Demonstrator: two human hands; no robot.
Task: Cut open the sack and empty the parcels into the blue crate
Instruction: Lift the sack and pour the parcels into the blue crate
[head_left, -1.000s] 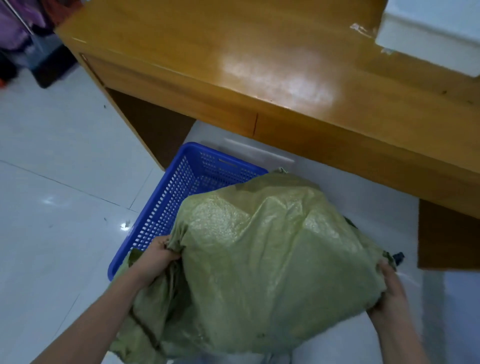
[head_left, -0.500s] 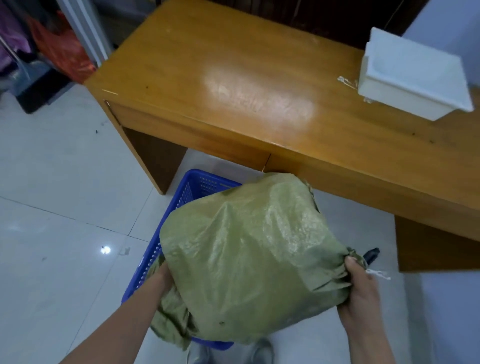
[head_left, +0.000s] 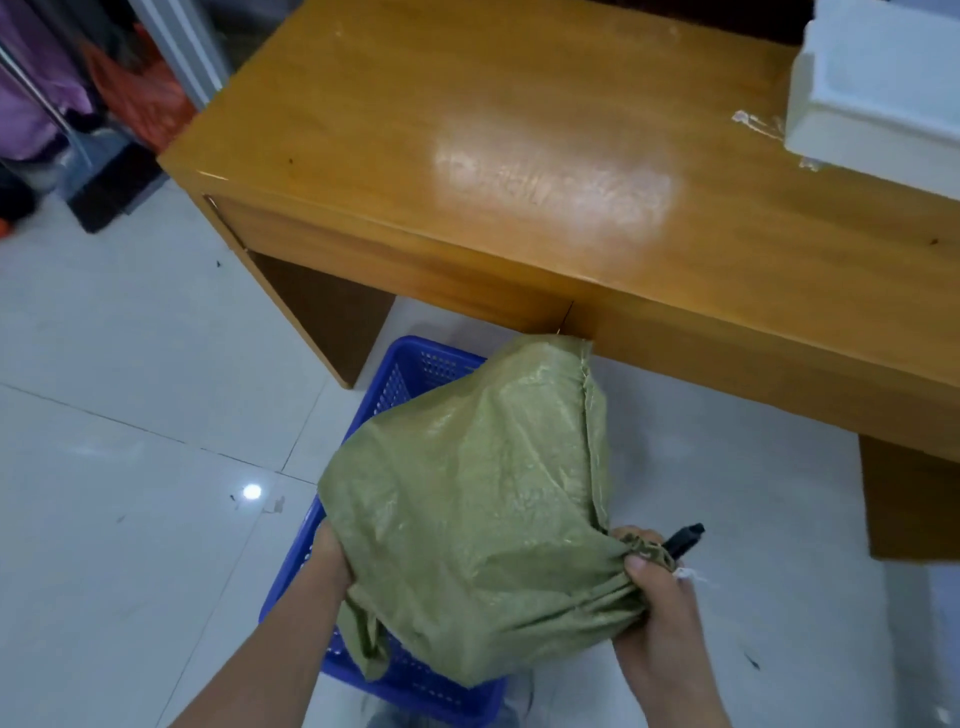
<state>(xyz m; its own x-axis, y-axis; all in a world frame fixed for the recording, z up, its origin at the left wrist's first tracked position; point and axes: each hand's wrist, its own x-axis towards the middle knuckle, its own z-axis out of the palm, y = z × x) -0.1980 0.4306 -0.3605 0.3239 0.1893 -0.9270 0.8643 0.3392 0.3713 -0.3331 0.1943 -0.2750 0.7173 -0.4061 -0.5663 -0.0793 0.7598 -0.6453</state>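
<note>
A bulging green woven sack (head_left: 478, 509) hangs over the blue crate (head_left: 410, 364), hiding most of it. My left hand (head_left: 327, 564) grips the sack's left lower side. My right hand (head_left: 657, 597) is clenched on the bunched right corner of the sack, and a black handle (head_left: 685, 538), probably a cutter, sticks out past its fingers. A loose flap of sack (head_left: 369, 639) dangles into the crate. No parcels can be seen; the crate's inside is covered by the sack.
A glossy wooden desk (head_left: 519, 156) stands just beyond the crate, its front edge above the sack's top. A white box (head_left: 878, 88) sits on its right end. Clothes and bags (head_left: 62, 104) crowd the far left. White floor tiles (head_left: 130, 467) surround the crate.
The sack has been lifted higher over the crate and bunched narrower. My right hand gathered its corner tighter. The view has tilted up, showing more of the desk.
</note>
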